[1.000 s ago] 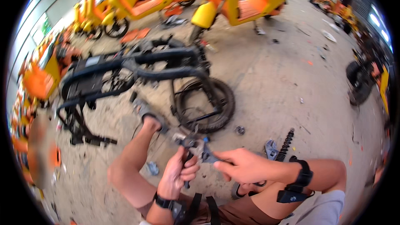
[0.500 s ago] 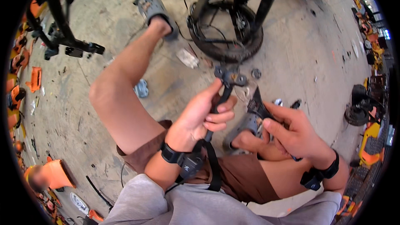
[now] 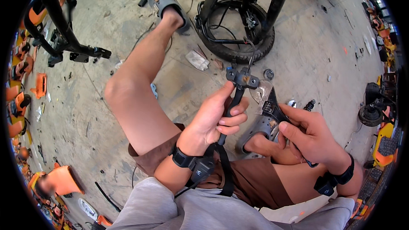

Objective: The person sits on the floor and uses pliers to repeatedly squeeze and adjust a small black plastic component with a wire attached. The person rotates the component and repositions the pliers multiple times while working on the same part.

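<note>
- The black metal part (image 3: 243, 79) was held upright but slightly tilted in front of the body, above the floor (image 3: 187, 85), with its crosswise head at the top and its bar pointing down toward the lap.
- Its bar was wrapped by the curled fingers of the left hand (image 3: 217, 117), and the thumb was laid along it just below the head.
- The wrench (image 3: 271, 106) was gripped by its handle between the thumb and bent fingers of the right hand (image 3: 309, 136); the handle's end was seen below the palm.
- The wrench's jaws were set apart, close beside the right end of the part's head; whether metal was being touched could not be told.
- The part was judged stiff and hard to damage, of moderate weight, and likely top-heavy because of its head.
- A brownish patch was seen on the head, so rust or grease was thought possible, and some slipperiness with it.
- The bar was judged the best place for a hold, with the fingers kept clear of the holed ends.
- The wrench was judged rigid and dense, weighted toward its jaws, and best held low on the handle for leverage.
- A thin cable (image 3: 252, 57) was seen between the head and the wheel (image 3: 240, 55); it was judged flexible and better left unpulled.
</note>
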{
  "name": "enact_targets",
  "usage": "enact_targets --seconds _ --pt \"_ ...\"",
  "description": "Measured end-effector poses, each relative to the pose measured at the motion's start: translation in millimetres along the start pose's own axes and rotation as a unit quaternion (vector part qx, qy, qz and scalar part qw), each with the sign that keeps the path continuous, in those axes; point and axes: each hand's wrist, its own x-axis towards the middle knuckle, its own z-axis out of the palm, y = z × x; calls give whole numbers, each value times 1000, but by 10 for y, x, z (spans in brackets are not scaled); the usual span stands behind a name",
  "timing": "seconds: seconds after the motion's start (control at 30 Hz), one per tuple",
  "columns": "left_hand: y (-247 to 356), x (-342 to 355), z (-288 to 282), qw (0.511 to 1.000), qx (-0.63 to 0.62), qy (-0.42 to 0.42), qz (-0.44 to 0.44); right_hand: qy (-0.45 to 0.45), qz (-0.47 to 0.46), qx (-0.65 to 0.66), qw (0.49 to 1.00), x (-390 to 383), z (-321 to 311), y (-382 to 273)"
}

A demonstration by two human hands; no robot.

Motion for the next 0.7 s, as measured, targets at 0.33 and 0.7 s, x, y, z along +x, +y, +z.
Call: enact_targets --seconds 0.33,0.7 --pt "19 -202 146 997 54 6 55 -44 -81 -86 992 -46 -34 -55" --pt "56 -210 -138 998 -3 -30 49 -89 -34 -77 992 101 15 -203"
